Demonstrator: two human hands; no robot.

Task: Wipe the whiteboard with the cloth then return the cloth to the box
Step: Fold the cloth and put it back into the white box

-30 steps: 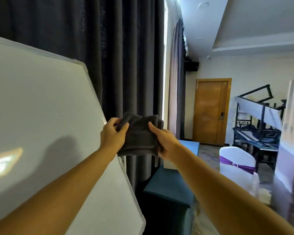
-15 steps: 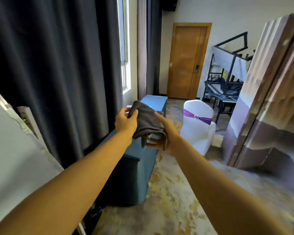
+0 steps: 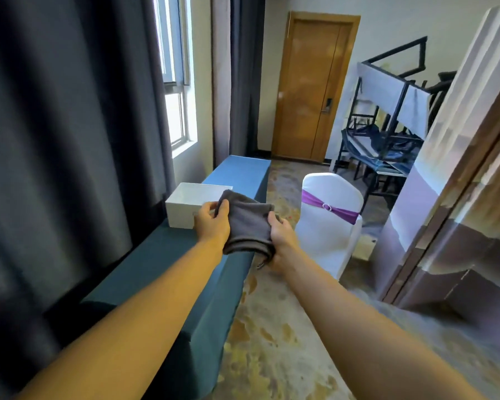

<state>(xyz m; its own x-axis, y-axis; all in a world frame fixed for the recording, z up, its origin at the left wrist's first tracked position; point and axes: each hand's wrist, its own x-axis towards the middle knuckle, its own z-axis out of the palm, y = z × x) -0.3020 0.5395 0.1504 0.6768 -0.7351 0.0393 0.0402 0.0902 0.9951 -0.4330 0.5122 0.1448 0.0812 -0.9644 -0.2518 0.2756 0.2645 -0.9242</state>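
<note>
A folded dark grey cloth [image 3: 247, 225] is held between both hands above the near right edge of a blue-covered table [image 3: 168, 264]. My left hand [image 3: 211, 225] pinches its upper left corner, and my right hand [image 3: 282, 238] grips its right side from below. A white open box [image 3: 185, 203] stands on the table just behind and left of my left hand. The whiteboard is out of view.
Dark curtains [image 3: 70, 140] and a window [image 3: 175, 90] run along the left. A white-covered chair [image 3: 331, 220] with a purple sash stands right of the table. Further back are a wooden door [image 3: 309, 88], stacked tables [image 3: 387, 131] and a folding partition [image 3: 459, 183].
The view has swung right and down, off the whiteboard and onto the blue table. Both hands carried the cloth lower, close to the white box, which has come into view.
</note>
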